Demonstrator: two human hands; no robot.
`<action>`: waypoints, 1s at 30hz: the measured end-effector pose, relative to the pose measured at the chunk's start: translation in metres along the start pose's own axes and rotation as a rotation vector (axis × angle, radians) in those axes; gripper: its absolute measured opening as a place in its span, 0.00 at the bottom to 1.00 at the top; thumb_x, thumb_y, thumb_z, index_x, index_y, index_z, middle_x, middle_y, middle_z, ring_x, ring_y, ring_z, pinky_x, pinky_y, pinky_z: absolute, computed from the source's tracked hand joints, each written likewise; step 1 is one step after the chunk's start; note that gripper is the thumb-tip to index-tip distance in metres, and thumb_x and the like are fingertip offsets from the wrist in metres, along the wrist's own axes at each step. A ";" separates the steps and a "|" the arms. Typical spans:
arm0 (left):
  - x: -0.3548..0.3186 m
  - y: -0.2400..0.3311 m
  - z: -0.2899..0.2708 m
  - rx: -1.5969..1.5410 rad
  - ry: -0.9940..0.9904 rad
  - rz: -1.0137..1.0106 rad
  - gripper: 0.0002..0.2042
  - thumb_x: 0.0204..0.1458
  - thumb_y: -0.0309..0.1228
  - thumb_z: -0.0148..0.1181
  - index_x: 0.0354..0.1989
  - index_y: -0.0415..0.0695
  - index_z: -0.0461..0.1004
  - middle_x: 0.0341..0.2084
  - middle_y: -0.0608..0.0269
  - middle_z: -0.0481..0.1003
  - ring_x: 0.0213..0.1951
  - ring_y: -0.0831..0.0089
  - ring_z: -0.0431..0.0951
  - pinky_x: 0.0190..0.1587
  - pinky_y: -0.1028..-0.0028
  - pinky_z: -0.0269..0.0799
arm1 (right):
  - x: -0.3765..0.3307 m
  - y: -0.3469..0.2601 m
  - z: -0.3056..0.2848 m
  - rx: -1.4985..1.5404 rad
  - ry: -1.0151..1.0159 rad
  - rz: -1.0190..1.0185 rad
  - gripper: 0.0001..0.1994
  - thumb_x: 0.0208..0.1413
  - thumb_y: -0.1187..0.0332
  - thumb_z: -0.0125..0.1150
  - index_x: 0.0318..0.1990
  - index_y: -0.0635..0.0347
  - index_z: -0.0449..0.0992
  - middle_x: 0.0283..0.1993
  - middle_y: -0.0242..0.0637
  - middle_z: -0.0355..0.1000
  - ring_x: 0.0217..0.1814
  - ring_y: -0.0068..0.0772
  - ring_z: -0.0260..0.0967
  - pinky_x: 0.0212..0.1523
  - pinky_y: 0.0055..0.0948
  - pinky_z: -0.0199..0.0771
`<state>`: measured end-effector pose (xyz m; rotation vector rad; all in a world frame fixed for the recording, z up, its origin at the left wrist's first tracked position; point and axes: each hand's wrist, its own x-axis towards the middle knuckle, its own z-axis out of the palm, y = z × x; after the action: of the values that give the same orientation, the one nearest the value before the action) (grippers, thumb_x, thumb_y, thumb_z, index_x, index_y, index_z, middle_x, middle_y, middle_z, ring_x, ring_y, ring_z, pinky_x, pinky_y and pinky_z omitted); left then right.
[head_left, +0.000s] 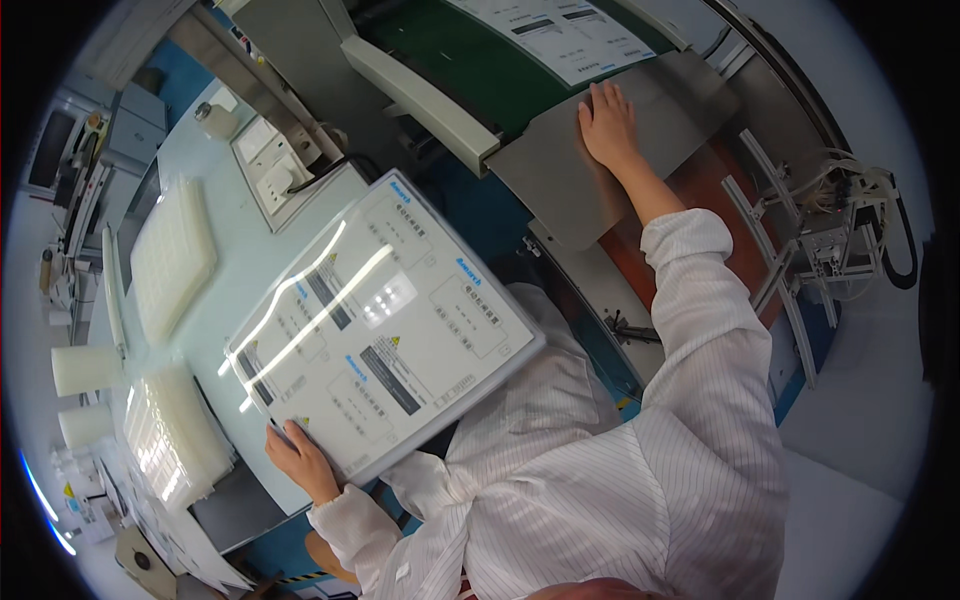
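Note:
A thick stack of white printed label sheets point(385, 330), glossy on top, lies at a slant across the table edge and over my lap. My left hand point(303, 465) grips its near left edge, thumb by the top face; the other fingers are partly hidden. On the right, my right hand point(607, 128) lies palm down with fingers stretched on a grey metal plate point(560, 180), holding nothing. Its fingertips are close to the plate's far edge. Just beyond them, another printed sheet point(565, 40) lies on a green conveyor belt point(430, 50).
Translucent plastic-wrapped stacks point(175, 260) and white rolls point(85, 370) stand on the pale table point(310, 210) at left. A power socket panel point(275, 175) and a small jar point(215, 120) are farther back. Metal rails and a tubed mechanism point(835, 240) stand at right.

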<state>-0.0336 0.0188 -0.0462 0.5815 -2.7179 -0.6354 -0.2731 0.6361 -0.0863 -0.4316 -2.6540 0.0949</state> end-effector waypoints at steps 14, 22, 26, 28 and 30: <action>0.002 0.007 0.002 0.069 0.006 -0.031 0.25 0.63 0.40 0.45 0.57 0.27 0.61 0.52 0.41 0.64 0.54 0.50 0.65 0.59 0.61 0.58 | 0.033 -0.013 0.016 -0.002 0.121 -0.132 0.23 0.63 0.57 0.44 0.59 0.63 0.67 0.64 0.48 0.61 0.70 0.49 0.51 0.69 0.51 0.44; 0.001 0.011 0.000 0.029 0.003 -0.047 0.24 0.62 0.39 0.46 0.57 0.28 0.62 0.52 0.40 0.64 0.54 0.49 0.65 0.58 0.61 0.59 | 0.034 -0.017 0.010 -0.092 0.038 -0.086 0.25 0.63 0.54 0.42 0.62 0.60 0.64 0.68 0.47 0.56 0.73 0.48 0.46 0.71 0.50 0.37; 0.001 0.011 0.000 0.023 0.024 -0.040 0.24 0.62 0.39 0.47 0.56 0.28 0.62 0.51 0.41 0.64 0.53 0.50 0.65 0.58 0.61 0.59 | 0.031 -0.016 0.005 -0.083 -0.050 0.003 0.29 0.63 0.51 0.40 0.66 0.60 0.58 0.71 0.46 0.50 0.75 0.46 0.41 0.72 0.49 0.34; 0.001 0.011 0.000 -0.023 0.012 -0.057 0.24 0.62 0.39 0.47 0.57 0.28 0.62 0.51 0.41 0.64 0.53 0.50 0.65 0.57 0.61 0.59 | 0.028 -0.014 0.001 -0.052 -0.086 0.058 0.31 0.63 0.50 0.39 0.67 0.60 0.55 0.72 0.46 0.47 0.75 0.46 0.39 0.72 0.49 0.33; 0.001 0.010 0.000 -0.006 0.017 -0.046 0.24 0.62 0.38 0.47 0.57 0.28 0.62 0.51 0.41 0.64 0.53 0.50 0.65 0.57 0.61 0.60 | 0.021 -0.010 -0.004 -0.038 -0.248 0.156 0.33 0.63 0.48 0.37 0.68 0.61 0.51 0.74 0.47 0.43 0.76 0.46 0.36 0.72 0.48 0.32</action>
<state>-0.0372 0.0264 -0.0415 0.6473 -2.6926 -0.6463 -0.2925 0.6329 -0.0725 -0.6794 -2.8641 0.1557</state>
